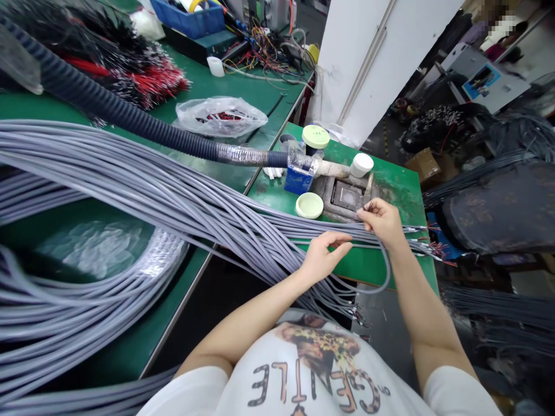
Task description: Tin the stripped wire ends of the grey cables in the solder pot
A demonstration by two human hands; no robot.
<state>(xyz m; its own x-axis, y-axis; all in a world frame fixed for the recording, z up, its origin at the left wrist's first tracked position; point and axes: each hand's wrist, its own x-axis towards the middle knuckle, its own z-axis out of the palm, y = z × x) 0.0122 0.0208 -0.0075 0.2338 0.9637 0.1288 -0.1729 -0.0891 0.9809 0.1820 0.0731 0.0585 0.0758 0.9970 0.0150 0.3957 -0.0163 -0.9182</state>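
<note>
My right hand (385, 221) is closed in a pinch on the end of a grey cable (385, 271), which loops down below the wrist. Thin wires at that end show by my fingertips, beside a square solder pot (347, 195) with a silvery surface. My left hand (326, 255) is over the bundle of grey cables (243, 214), its thumb and fingers apart with nothing between them. Stripped coloured wire ends (433, 248) of other cables lie past my right wrist. More cable ends (353, 309) hang below the table edge near my shirt.
A ribbed hose (173, 130) ends above the pot, propped on a blue box (298, 179). Around it stand a yellow-lidded jar (316, 137), a white tub (361, 164) and a pale open lid (309, 205). A plastic bag (221, 115) and coiled cables (87, 312) lie left.
</note>
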